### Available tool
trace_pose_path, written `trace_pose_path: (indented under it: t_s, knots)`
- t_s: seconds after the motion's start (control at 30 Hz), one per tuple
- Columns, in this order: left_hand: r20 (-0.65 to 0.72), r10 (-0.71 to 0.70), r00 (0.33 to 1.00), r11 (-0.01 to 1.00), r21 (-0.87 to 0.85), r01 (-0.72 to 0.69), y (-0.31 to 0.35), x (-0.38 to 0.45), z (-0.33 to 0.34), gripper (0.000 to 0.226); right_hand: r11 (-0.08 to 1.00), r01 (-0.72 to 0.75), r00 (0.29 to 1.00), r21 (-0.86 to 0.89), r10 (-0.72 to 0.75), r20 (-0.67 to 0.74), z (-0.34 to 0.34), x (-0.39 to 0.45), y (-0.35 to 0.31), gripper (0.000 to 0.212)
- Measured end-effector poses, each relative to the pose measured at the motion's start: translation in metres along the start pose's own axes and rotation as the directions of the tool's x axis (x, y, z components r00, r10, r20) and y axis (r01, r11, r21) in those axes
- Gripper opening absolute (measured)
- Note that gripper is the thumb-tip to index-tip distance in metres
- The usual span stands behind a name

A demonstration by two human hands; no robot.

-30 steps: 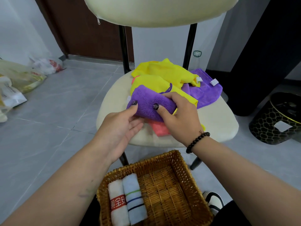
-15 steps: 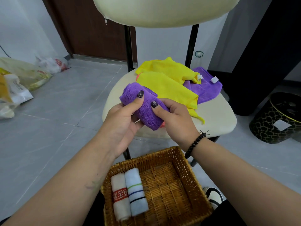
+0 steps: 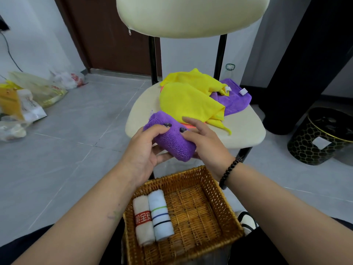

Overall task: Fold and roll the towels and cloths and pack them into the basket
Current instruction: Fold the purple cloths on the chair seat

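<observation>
A rolled purple cloth (image 3: 172, 140) is held in the air in front of the chair seat, above the basket. My left hand (image 3: 145, 152) grips its left end, thumb on top. My right hand (image 3: 205, 142) holds its right end with thumb and fingers. The wicker basket (image 3: 215, 188) sits on my lap below, with a rolled beige towel (image 3: 143, 220) and a rolled white striped towel (image 3: 160, 217) side by side at its left. On the cream chair seat (image 3: 246, 129) lie yellow cloths (image 3: 189, 100), a second purple cloth (image 3: 236, 100) and an orange cloth (image 3: 188, 125), mostly hidden.
The chair's backrest (image 3: 191, 14) fills the top of the view. A black patterned stool (image 3: 324, 136) stands on the floor at right. Plastic bags (image 3: 28, 98) lie on the grey tile floor at left. A brown door (image 3: 114, 35) is behind.
The rolled purple cloth was lifted off the pile on the seat and brought toward me and down, nearer the basket. Both hands stayed on it.
</observation>
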State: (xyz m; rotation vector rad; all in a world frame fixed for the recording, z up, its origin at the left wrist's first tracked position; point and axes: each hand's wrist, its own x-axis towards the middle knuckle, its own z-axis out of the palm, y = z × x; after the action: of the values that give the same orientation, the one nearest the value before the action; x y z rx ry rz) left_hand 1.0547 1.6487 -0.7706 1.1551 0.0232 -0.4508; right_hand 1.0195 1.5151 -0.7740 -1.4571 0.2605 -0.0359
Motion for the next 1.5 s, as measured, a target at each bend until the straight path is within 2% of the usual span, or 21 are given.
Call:
trace_pose_path:
  t_s: [0.1, 0.27, 0.43, 0.6, 0.67, 0.8, 0.9, 1.0, 1.1, 1.2, 1.3, 1.43, 1.5]
  knots:
    - [-0.067, 0.033, 0.997, 0.993, 0.116, -0.025, -0.006, -0.011, -0.001, 0.023, 1.000, -0.018, 0.999, 0.022, 0.017, 0.042, 0.002, -0.020, 0.006, 0.025]
    - [-0.190, 0.058, 0.980, 0.976, 0.219, -0.015, -0.017, -0.021, -0.005, 0.018, 0.999, 0.001, 1.000, 0.036, -0.001, -0.012, 0.000, -0.039, 0.022, 0.017]
    - [-0.242, -0.046, 0.969, 0.994, 0.082, 0.067, -0.040, -0.036, -0.012, 0.012, 0.990, -0.082, 0.996, 0.117, 0.077, 0.047, -0.001, -0.054, 0.042, 0.012]
    - [-0.314, -0.129, 0.941, 0.991, -0.015, 0.131, -0.072, -0.047, -0.033, 0.022, 0.950, -0.295, 0.946, 0.097, 0.277, 0.167, -0.005, -0.065, 0.065, 0.032]
    - [-0.315, -0.193, 0.929, 0.981, -0.069, 0.181, -0.083, -0.048, -0.044, 0.021, 0.933, -0.352, 0.923, 0.074, 0.333, 0.194, -0.006, -0.065, 0.074, 0.033]
    - [-0.282, -0.282, 0.917, 0.959, -0.083, 0.270, -0.102, -0.051, -0.062, 0.013, 0.909, -0.417, 0.895, 0.019, 0.407, 0.181, -0.008, -0.057, 0.097, 0.028]
    - [-0.270, -0.346, 0.898, 0.936, -0.157, 0.313, -0.114, -0.052, -0.071, 0.008, 0.887, -0.462, 0.875, -0.010, 0.457, 0.158, -0.009, -0.048, 0.119, 0.026]
    - [-0.309, -0.399, 0.863, 0.915, -0.189, 0.355, -0.132, -0.048, -0.080, 0.011, 0.849, -0.526, 0.839, -0.053, 0.528, 0.133, -0.009, -0.040, 0.143, 0.016]
    - [-0.341, -0.457, 0.822, 0.889, -0.217, 0.404, -0.158, -0.044, -0.093, 0.031, 0.755, -0.655, 0.740, -0.024, 0.648, 0.178, -0.009, -0.036, 0.171, 0.032]
    - [-0.338, -0.530, 0.778, 0.847, -0.251, 0.468, -0.184, -0.045, -0.107, 0.038, 0.652, -0.750, 0.659, 0.115, 0.717, 0.228, -0.006, -0.034, 0.202, 0.037]
    - [-0.412, -0.557, 0.721, 0.827, -0.196, 0.526, -0.206, -0.043, -0.120, 0.039, 0.624, -0.759, 0.650, 0.186, 0.737, 0.184, -0.004, -0.031, 0.232, 0.034]
    - [-0.503, -0.555, 0.663, 0.804, -0.118, 0.583, -0.226, -0.035, -0.138, 0.040, 0.616, -0.781, 0.624, 0.101, 0.767, 0.149, 0.001, -0.024, 0.263, 0.018]
    - [-0.504, -0.577, 0.643, 0.778, -0.100, 0.620, -0.235, -0.033, -0.146, 0.038, 0.603, -0.796, 0.605, 0.057, 0.788, 0.114, 0.005, -0.020, 0.282, 0.022]
